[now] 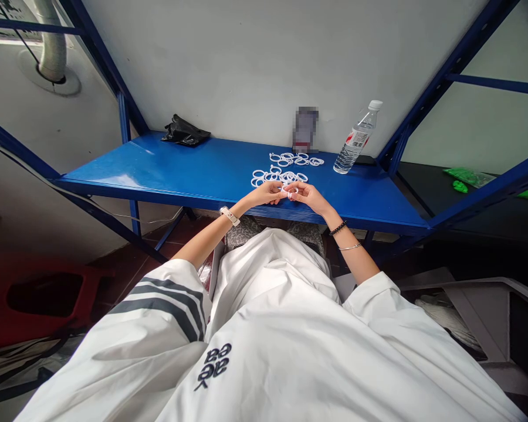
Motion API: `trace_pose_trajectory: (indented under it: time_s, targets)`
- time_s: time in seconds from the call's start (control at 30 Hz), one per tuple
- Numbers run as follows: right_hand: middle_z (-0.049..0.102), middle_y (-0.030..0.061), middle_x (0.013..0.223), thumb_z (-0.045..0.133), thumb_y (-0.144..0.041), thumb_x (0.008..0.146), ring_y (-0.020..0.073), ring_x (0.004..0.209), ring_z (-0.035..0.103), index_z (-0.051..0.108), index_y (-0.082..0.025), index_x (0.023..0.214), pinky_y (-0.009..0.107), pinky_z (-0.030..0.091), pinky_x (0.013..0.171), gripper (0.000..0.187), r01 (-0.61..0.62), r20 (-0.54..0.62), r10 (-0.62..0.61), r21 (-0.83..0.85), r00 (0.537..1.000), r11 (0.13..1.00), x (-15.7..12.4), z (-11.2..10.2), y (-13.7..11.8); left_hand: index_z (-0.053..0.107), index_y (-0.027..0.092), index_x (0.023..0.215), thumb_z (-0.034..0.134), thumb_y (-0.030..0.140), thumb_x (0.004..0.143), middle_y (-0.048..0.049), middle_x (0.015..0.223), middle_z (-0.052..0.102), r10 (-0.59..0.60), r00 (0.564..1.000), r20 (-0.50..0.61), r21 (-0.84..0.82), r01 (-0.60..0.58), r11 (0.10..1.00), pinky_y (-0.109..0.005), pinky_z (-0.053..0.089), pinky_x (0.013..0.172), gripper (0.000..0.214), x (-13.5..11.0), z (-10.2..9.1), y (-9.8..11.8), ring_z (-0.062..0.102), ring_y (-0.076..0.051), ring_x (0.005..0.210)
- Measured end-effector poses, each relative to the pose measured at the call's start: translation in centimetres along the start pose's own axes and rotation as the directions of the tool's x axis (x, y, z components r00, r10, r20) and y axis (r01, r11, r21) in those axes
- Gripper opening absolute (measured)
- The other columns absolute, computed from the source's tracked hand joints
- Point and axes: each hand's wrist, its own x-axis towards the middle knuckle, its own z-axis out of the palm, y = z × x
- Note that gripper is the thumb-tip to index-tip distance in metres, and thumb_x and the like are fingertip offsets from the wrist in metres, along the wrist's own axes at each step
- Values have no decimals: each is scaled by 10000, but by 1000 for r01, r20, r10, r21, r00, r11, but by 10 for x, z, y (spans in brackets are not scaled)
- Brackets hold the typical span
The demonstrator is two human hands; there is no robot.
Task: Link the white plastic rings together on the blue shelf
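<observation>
My left hand (266, 193) and my right hand (311, 197) meet over the front edge of the blue table. Between their fingertips is a small white ring (296, 190) that looks like a hair tie, pinched from both sides. Fingers partly hide it, so its exact form is hard to make out. Just beyond my hands lies a pile of similar white rings (259, 178). Farther back, a second loose group of white rings (285, 158) rests in front of a blurred upright object (305, 129).
A water bottle (356, 140) with a white cap stands right of the rings. At the back left of the blue table (127, 161) lies a crumpled black bag (185, 131). Blue metal posts frame both sides. A red stool (44, 293) is at lower left, a grey crate (479, 316) at lower right.
</observation>
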Motion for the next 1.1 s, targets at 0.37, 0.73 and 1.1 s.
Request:
trace_pose_trajectory:
  time_s: [0.37, 0.73, 1.1]
  targets:
    - [747, 51, 1095, 821, -629, 762, 178, 862, 675, 749, -227, 976, 355, 583, 867, 461, 2, 5, -2, -3, 1000, 1000, 1, 1, 0, 627, 128, 968, 727, 585, 877, 27, 596, 597, 7, 1000, 0, -1, -7, 1000, -179, 363, 480, 477, -1, 0, 0, 522, -73, 514]
    - [744, 49, 1078, 809, -637, 771, 182, 858, 676, 740, -227, 1003, 358, 590, 864, 475, -5, -5, 5, -15, 1000, 1000, -1, 2, -3, 625, 124, 963, 700, 626, 879, 17, 607, 601, 6, 1000, 1, 15, -6, 1000, -178, 368, 472, 515, -1, 0, 2, 525, -76, 523]
    - [703, 30, 896, 783, -657, 789, 181, 833, 666, 728, -219, 993, 336, 576, 829, 486, -19, -11, 19, -49, 1000, 999, -2, 3, -8, 628, 136, 938, 679, 640, 898, 9, 609, 612, 2, 1000, -8, 12, -2, 1000, -176, 373, 477, 508, -2, 1, 5, 534, -79, 524]
